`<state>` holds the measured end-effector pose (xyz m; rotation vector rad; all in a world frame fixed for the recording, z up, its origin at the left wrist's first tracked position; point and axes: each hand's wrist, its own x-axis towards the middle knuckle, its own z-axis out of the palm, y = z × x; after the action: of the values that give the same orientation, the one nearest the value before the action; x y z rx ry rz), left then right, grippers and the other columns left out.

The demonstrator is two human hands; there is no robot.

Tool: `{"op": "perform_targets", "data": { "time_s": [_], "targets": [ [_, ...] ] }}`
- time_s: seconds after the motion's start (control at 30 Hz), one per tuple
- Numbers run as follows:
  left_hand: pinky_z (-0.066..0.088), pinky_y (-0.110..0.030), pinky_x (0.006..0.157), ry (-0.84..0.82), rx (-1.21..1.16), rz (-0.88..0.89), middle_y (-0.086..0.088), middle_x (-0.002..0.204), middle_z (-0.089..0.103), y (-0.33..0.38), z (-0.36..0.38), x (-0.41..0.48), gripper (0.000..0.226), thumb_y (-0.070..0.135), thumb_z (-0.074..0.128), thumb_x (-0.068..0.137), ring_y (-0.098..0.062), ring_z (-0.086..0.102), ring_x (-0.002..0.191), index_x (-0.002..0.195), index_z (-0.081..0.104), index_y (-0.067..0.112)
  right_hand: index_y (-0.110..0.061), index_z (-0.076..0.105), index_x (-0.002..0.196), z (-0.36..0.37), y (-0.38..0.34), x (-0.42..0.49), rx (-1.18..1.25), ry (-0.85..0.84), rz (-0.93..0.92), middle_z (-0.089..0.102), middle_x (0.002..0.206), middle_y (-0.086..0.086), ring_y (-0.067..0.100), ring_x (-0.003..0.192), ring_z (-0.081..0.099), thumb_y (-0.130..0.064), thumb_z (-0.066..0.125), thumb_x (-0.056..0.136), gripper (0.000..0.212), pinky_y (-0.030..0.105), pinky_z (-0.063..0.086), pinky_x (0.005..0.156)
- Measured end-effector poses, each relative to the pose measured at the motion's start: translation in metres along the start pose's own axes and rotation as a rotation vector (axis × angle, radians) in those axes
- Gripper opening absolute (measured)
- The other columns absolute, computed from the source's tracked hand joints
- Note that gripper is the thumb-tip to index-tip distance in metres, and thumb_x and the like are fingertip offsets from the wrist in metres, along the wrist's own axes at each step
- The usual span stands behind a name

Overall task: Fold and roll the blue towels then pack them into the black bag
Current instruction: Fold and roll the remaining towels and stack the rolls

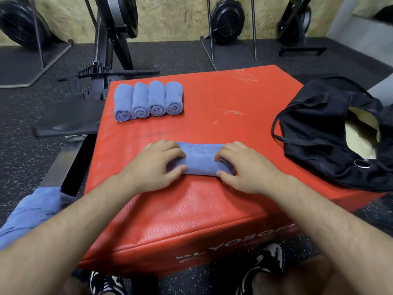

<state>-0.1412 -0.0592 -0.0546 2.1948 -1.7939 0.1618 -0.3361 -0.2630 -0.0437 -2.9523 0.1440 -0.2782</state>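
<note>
A blue towel (201, 159), partly rolled, lies across the middle of the red padded box (212, 209). My left hand (155, 165) grips its left end with curled fingers and thumb. My right hand (244, 167) grips its right end the same way. Several rolled blue towels (148, 101) lie side by side at the box's far left. The black bag (319, 135) slumps on the box's right side with its mouth open. A heap of loose blue towels (32, 211) sits low at the left, beside my left forearm.
Rowing machines and black stands (110, 50) rise behind the box on the dark rubber floor. A metal rail (63, 165) runs along the box's left side. My shoes (268, 260) are at the box's near edge.
</note>
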Motion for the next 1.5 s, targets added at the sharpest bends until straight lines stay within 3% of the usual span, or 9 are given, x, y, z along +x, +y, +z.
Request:
{"op": "perform_targets", "data": {
  "time_s": [0.1, 0.43, 0.63, 0.77, 0.87, 1.0, 1.2, 1.33, 1.5],
  "targets": [
    [0.043, -0.037, 0.083, -0.113, 0.07, -0.028, 0.011, 0.122, 0.055, -0.009, 0.006, 0.003, 0.064, 0.072, 0.049, 0.082, -0.015, 0.051, 0.111, 0.128, 0.057, 0.028, -0.025, 0.055, 0.119, 0.003, 0.005, 0.004, -0.064, -0.057, 0.039, 0.057, 0.114, -0.004, 0.022, 0.11, 0.05, -0.044, 0.072, 0.079, 0.048, 0.041, 0.047, 0.091],
    [0.039, -0.041, 0.101, -0.384, -0.21, -0.168, 0.014, 0.113, 0.061, -0.012, -0.005, 0.014, 0.066, 0.07, 0.035, 0.079, -0.008, 0.051, 0.106, 0.12, 0.064, 0.028, -0.028, 0.048, 0.118, -0.011, 0.004, 0.007, 0.227, -0.263, 0.137, 0.066, 0.11, -0.007, 0.018, 0.088, 0.058, -0.032, 0.066, 0.086, 0.037, 0.033, 0.045, 0.079],
    [0.04, -0.039, 0.085, -0.033, -0.084, -0.016, 0.009, 0.115, 0.054, 0.002, 0.0, 0.015, 0.035, 0.038, 0.038, 0.094, -0.018, 0.048, 0.101, 0.121, 0.06, 0.034, -0.017, 0.067, 0.119, -0.004, 0.009, 0.016, 0.147, -0.088, 0.069, 0.054, 0.12, 0.002, 0.021, 0.114, 0.042, -0.023, 0.06, 0.09, 0.03, 0.033, 0.034, 0.104],
    [0.04, -0.036, 0.071, 0.026, 0.09, 0.093, 0.011, 0.106, 0.061, 0.011, -0.001, 0.02, 0.034, 0.029, 0.036, 0.091, -0.019, 0.058, 0.093, 0.11, 0.064, 0.03, -0.03, 0.06, 0.113, -0.01, 0.001, 0.022, 0.114, 0.021, 0.011, 0.047, 0.118, -0.007, 0.017, 0.1, 0.043, -0.008, 0.055, 0.083, 0.039, 0.03, 0.04, 0.091],
    [0.043, -0.036, 0.077, -0.012, 0.12, 0.05, 0.012, 0.108, 0.062, 0.005, 0.003, 0.024, 0.037, 0.051, 0.044, 0.091, -0.016, 0.06, 0.099, 0.116, 0.061, 0.03, -0.031, 0.061, 0.111, -0.006, -0.002, 0.027, 0.015, 0.004, -0.005, 0.055, 0.115, -0.008, 0.02, 0.099, 0.049, -0.017, 0.048, 0.084, 0.033, 0.041, 0.047, 0.087],
    [0.041, -0.036, 0.093, -0.158, 0.153, 0.028, 0.008, 0.128, 0.056, -0.012, 0.018, 0.03, 0.071, 0.072, 0.046, 0.087, -0.017, 0.054, 0.117, 0.143, 0.043, 0.028, -0.032, 0.053, 0.13, 0.004, 0.009, 0.033, 0.001, -0.087, 0.064, 0.055, 0.126, -0.011, 0.019, 0.115, 0.05, -0.049, 0.054, 0.086, 0.047, 0.045, 0.047, 0.095],
    [0.041, -0.038, 0.101, -0.229, -0.027, -0.078, 0.004, 0.127, 0.05, -0.033, 0.03, 0.041, 0.092, 0.081, 0.046, 0.078, -0.019, 0.049, 0.116, 0.153, 0.03, 0.031, -0.036, 0.043, 0.142, 0.021, 0.023, 0.048, 0.151, -0.168, 0.154, 0.051, 0.127, -0.004, 0.022, 0.117, 0.05, -0.048, 0.072, 0.082, 0.068, 0.039, 0.041, 0.104],
    [0.039, -0.029, 0.107, -0.177, -0.287, -0.17, 0.007, 0.132, 0.054, -0.034, 0.01, 0.047, 0.081, 0.057, 0.078, 0.076, -0.01, 0.05, 0.121, 0.144, 0.045, 0.027, -0.03, 0.053, 0.134, 0.007, 0.026, 0.055, 0.301, -0.086, 0.18, 0.054, 0.119, -0.003, 0.013, 0.114, 0.052, -0.04, 0.077, 0.081, 0.059, 0.024, 0.038, 0.1],
    [0.041, -0.005, 0.084, 0.096, -0.725, -0.388, 0.019, 0.113, 0.063, -0.035, -0.036, 0.053, 0.053, 0.033, 0.087, 0.074, 0.011, 0.055, 0.101, 0.118, 0.059, 0.033, -0.027, 0.058, 0.116, -0.03, 0.022, 0.063, 0.652, 0.165, 0.325, 0.064, 0.107, -0.01, 0.002, 0.087, 0.057, -0.03, 0.083, 0.079, 0.045, 0.016, 0.047, 0.081]
  ]
}}
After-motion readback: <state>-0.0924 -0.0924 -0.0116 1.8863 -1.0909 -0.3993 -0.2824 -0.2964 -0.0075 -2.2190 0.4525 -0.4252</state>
